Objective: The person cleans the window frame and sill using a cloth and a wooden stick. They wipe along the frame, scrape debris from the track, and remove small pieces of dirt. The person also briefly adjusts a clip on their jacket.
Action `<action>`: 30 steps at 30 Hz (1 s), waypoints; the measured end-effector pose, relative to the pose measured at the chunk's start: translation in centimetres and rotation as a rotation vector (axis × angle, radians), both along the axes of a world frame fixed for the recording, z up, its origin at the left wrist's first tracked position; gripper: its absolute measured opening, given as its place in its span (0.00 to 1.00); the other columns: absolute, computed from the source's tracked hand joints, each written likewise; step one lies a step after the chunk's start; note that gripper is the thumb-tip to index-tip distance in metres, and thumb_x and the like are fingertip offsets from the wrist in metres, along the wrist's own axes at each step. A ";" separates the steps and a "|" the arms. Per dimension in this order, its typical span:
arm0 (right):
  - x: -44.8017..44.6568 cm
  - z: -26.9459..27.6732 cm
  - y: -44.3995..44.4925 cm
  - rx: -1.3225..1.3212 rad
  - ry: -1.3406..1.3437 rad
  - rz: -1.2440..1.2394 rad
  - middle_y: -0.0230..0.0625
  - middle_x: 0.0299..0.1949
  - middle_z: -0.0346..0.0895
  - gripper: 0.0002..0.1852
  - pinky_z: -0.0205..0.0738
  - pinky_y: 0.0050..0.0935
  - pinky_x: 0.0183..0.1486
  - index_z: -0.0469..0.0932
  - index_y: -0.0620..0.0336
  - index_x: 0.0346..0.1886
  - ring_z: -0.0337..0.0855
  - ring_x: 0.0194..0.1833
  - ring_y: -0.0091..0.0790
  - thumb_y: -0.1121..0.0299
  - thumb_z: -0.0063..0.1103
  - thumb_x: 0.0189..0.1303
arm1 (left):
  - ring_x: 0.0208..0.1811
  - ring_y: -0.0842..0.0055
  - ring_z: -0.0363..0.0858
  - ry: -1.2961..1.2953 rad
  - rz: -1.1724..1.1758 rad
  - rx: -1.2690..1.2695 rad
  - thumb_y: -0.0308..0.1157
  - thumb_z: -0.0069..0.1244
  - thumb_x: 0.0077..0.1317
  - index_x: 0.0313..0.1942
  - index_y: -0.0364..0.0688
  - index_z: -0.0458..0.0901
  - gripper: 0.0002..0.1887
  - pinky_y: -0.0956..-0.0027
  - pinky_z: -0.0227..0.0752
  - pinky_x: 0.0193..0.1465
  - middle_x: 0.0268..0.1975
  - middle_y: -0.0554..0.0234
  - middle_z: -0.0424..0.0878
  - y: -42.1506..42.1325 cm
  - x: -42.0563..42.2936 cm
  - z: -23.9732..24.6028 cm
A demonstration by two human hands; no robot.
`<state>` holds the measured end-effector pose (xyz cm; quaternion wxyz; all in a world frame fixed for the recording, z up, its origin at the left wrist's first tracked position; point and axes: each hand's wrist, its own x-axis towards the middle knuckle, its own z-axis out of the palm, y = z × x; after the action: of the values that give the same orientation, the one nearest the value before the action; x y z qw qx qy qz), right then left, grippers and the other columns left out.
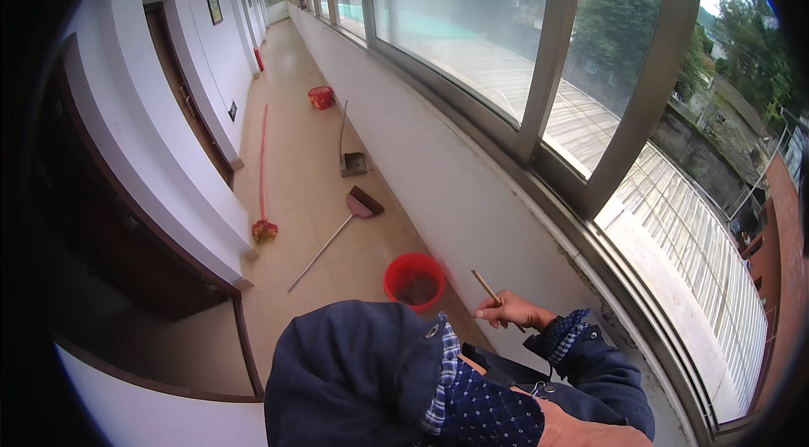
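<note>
My right hand is closed around a thin wooden stick, which slants up to the left beside the white wall below the window. A red plastic bucket stands on the floor just past that hand; something dark lies inside, too dim to identify. Close to the camera, my left arm crosses the bottom of the view in a navy sleeve with a dotted blue cuff. Only the wrist and part of my left hand show at the lower edge. Its fingers are out of sight.
A pink broom, a dustpan, a mop and another red bucket are on the corridor floor. On the right runs a sliding window's metal frame, partly open above a corrugated roof. Doorways line the left, with a dark door.
</note>
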<state>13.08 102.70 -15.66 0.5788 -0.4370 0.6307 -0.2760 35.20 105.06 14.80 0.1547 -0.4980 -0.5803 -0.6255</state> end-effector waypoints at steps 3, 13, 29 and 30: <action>-1.5 -7.1 2.6 0.269 0.171 0.046 0.27 0.27 0.83 0.22 0.69 0.25 0.30 0.90 0.60 0.51 0.80 0.29 0.23 0.50 0.72 0.68 | 0.44 0.52 0.86 -0.091 -0.076 0.198 0.40 0.51 0.74 0.47 0.31 0.85 0.18 0.53 0.79 0.46 0.43 0.45 0.85 -1.3 1.5 0.6; -6.4 -15.1 20.8 0.729 -0.054 -0.203 0.25 0.27 0.84 0.21 0.63 0.34 0.27 0.93 0.51 0.44 0.61 0.22 0.22 0.44 0.63 0.72 | 0.41 0.55 0.81 0.038 -0.091 0.232 0.33 0.55 0.73 0.57 0.33 0.83 0.17 0.56 0.76 0.43 0.42 0.52 0.82 -1.5 0.9 -0.3; 9.3 -14.4 41.4 0.220 -0.370 -0.322 0.40 0.60 0.85 0.35 0.81 0.40 0.54 0.77 0.57 0.70 0.84 0.52 0.38 0.78 0.59 0.53 | 0.31 0.64 0.70 0.055 -0.694 -0.077 0.24 0.58 0.60 0.55 0.34 0.87 0.21 0.61 0.66 0.36 0.32 0.62 0.74 8.1 -7.4 -4.1; 11.1 -14.4 42.4 0.008 -0.393 -0.277 0.35 0.55 0.86 0.29 0.77 0.36 0.48 0.78 0.51 0.70 0.79 0.45 0.32 0.70 0.55 0.63 | 0.32 0.65 0.71 0.040 -0.734 -0.114 0.24 0.58 0.59 0.55 0.34 0.88 0.22 0.61 0.66 0.37 0.32 0.62 0.75 8.2 -7.6 -3.9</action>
<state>24.23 145.13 -30.08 0.6489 -0.2821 0.5607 -0.4301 27.64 113.28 10.91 -0.0966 -0.6928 -0.3940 -0.5962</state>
